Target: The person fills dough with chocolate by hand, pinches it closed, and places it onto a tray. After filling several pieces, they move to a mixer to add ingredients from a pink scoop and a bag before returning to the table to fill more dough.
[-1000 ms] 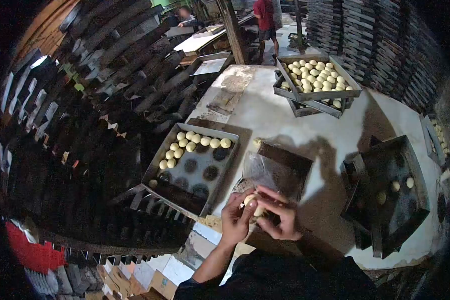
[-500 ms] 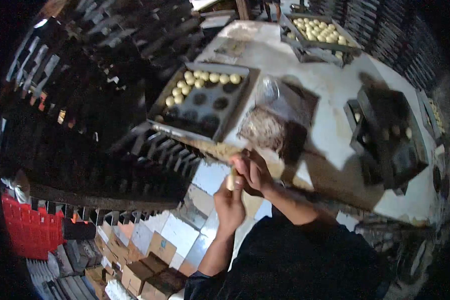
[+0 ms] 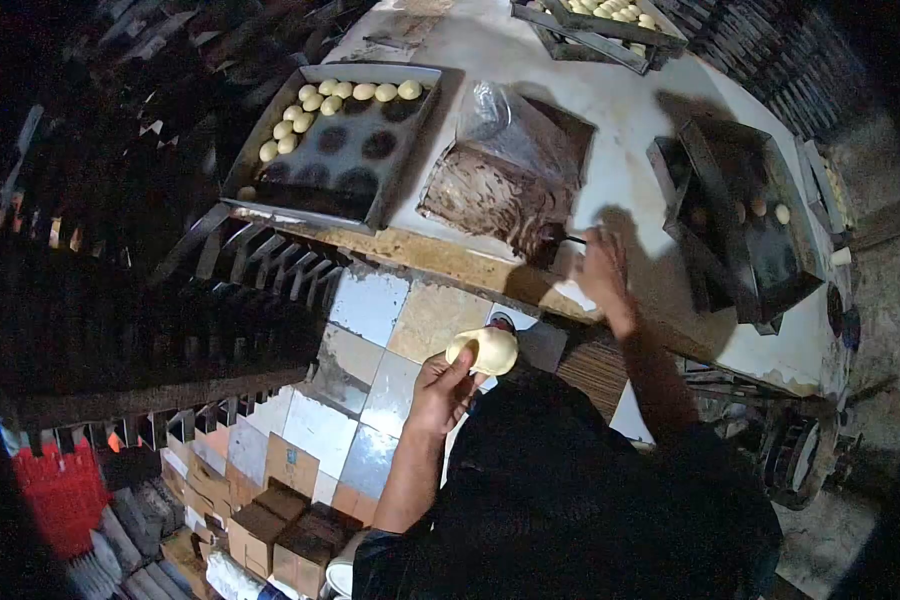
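Observation:
My left hand (image 3: 444,392) pinches a flattened round of pale dough (image 3: 496,352) between thumb and fingers, held out over the tiled floor. At the table's edge, my right hand (image 3: 604,270) is closed on the end of a thin dark stick-like tool (image 3: 572,239). The tool's other end goes into the dark lower corner of a brown, streaky paste-like filling (image 3: 475,192), so its kind is hidden. Clear plastic (image 3: 500,118) lies across the upper part of the filling's tray. Left of that stands a metal baking tray (image 3: 395,160) with small dough balls (image 3: 364,92) along two sides.
Stacked dark trays (image 3: 735,215) stand on the right of the table (image 3: 635,150). More trays of dough balls (image 3: 610,10) are at the far end. A slatted dark rack (image 3: 150,395) is at left, with cardboard boxes (image 3: 260,530) and a red crate (image 3: 60,490) below.
My hands have parted. The right has moved right to the tool at the filling; the left keeps the dough, now seen as a wide flat round. The view has shifted.

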